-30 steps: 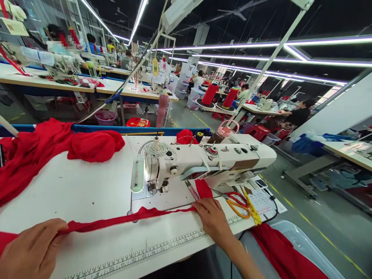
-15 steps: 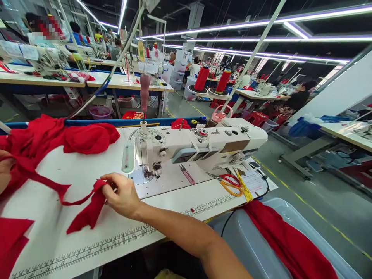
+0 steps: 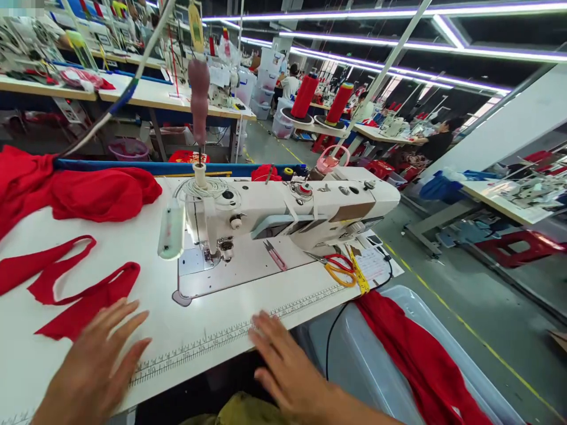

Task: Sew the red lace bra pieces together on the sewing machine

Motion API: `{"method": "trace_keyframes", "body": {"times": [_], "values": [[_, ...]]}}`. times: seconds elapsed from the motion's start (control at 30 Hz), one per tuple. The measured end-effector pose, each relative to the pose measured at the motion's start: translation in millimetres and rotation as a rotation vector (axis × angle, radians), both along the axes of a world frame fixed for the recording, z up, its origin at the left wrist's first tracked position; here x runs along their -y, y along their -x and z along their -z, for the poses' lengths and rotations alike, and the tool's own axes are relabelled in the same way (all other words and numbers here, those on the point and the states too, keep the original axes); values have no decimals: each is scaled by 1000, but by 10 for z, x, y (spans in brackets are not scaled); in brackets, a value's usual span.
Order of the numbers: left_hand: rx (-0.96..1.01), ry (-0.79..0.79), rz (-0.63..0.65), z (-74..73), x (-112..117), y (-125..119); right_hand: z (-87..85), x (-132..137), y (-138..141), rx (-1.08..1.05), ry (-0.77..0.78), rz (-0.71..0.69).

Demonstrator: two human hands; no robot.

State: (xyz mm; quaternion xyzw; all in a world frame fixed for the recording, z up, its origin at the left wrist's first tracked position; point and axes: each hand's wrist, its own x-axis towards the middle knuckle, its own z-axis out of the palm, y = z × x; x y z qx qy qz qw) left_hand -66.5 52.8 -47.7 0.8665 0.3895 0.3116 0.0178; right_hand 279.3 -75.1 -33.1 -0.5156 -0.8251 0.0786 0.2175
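Both hands empty w/ fingers spread: L hand just beside looped red strip, which runs left-right; R hand well apart.

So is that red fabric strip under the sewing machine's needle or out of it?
Out. The red strip lies looped on the table, left of the sewing machine, beside the left hand.

This was a garment factory floor: an industrial sewing machine sat near, red thread cones and further sewing tables stood far.
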Motion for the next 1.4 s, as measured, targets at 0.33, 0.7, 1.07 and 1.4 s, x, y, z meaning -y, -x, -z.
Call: {"method": "trace_keyframes", "body": {"times": [0.33, 0.7, 1.07, 1.4], "values": [[-351, 189, -246, 36, -686, -50, -106, -1213, -316, -54, -50, 385], [-176, 85, -240, -85, -214, 37, -302, -2073, -417, 244, 177, 616], [518, 632, -36, -138, 389, -1285, -340, -879, 731, -484, 127, 308], [604, 1024, -76, -263, -174, -969, -383, -1104, 582, -601, 375, 193]]}}
